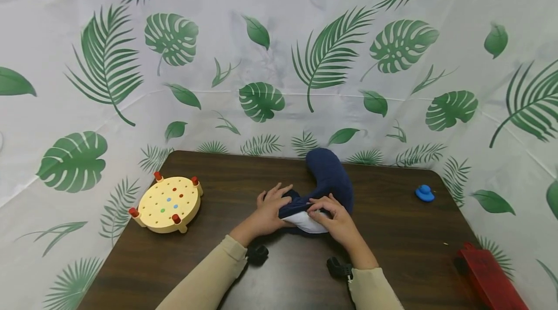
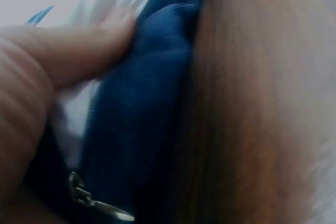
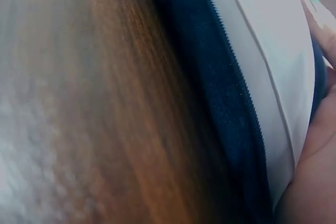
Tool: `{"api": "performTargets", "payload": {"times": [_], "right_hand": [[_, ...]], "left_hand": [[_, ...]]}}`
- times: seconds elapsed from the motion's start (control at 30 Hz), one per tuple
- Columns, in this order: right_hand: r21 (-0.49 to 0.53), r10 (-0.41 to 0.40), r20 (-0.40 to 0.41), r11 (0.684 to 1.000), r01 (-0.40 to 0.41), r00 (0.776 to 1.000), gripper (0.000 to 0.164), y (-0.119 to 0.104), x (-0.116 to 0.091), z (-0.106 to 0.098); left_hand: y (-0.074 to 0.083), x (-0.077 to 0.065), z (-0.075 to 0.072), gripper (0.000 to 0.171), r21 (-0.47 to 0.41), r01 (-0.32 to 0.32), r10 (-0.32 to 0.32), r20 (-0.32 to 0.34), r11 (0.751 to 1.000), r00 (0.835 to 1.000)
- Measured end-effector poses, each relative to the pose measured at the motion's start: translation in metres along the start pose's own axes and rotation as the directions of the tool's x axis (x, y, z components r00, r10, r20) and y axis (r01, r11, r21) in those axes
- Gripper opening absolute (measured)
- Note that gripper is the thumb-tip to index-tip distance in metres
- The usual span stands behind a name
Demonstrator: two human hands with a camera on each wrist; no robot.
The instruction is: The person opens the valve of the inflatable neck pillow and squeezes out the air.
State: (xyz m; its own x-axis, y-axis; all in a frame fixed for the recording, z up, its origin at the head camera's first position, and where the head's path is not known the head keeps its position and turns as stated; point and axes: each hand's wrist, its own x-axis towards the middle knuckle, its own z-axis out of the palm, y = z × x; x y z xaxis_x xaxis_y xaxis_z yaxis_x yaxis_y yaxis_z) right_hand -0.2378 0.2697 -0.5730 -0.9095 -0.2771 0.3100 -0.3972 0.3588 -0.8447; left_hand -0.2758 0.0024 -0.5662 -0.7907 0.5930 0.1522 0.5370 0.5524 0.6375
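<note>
A navy neck pillow (image 1: 330, 174) lies curved on the dark wooden table, its cover unzipped along the near side. White inner cushion (image 1: 305, 223) shows through the gap. My left hand (image 1: 267, 210) grips the pillow's left end, fingers over the far side; in the left wrist view its thumb (image 2: 100, 45) presses on the white part beside the zipper. A metal zipper pull (image 2: 107, 211) hangs at that end of the opening. With thumb and fingers, my right hand (image 1: 334, 218) pinches the cover's edge on the right. The right wrist view shows zipper teeth (image 3: 239, 69) along the white fabric.
On the left stands a round yellow pegboard (image 1: 167, 206) with red-tipped posts and coloured dots. A small blue rubber duck (image 1: 425, 193) sits at the far right. Near the right edge is a translucent red container (image 1: 492, 276). A leaf-patterned white curtain (image 1: 209, 58) hangs behind the table.
</note>
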Motion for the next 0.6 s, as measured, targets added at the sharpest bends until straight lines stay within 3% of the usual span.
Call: {"api": "performTargets", "payload": {"times": [0.1, 0.27, 0.6], "right_hand": [[-0.007, -0.004, 0.03, 1.0, 0.004, 1.0, 0.024, 0.0007, 0.0001, -0.0013], [-0.029, 0.001, 0.045, 1.0, 0.0, 0.999, 0.029, 0.0023, 0.0, -0.0014], [-0.05, 0.004, 0.04, 0.999, -0.002, 0.999, 0.026, 0.0049, -0.0002, 0.0008]], "left_hand": [[0.0053, -0.0006, -0.0061, 0.075, 0.051, 0.039, -0.043, 0.073, 0.998, 0.996], [0.007, -0.0027, -0.0069, 0.111, 0.108, 0.069, -0.083, 0.13, 0.992, 0.988], [0.008, -0.0028, -0.0039, 0.127, 0.101, 0.083, -0.092, 0.089, 0.991, 0.992]]}}
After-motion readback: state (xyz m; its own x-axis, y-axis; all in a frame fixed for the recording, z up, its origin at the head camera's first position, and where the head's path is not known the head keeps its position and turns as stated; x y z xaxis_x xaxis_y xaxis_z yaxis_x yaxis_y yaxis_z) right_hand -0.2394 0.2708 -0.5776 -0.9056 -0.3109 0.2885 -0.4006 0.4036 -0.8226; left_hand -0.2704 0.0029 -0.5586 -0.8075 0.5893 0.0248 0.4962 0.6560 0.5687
